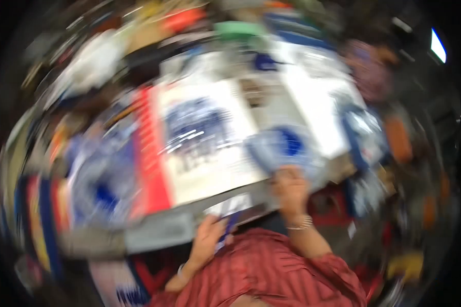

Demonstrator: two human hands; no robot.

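The left hand is clasping 1 flat white-and-blue packet by the grey table's near edge; the right hand is overlapping a translucent blue-centred plastic bag, blur leaving its grip impossible to tell.

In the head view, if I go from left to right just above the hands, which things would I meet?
The picture is blurred, but roughly: translucent bundle → red strip → printed sheet → translucent blue piece → white panel → blue-and-white packet → orange thing.
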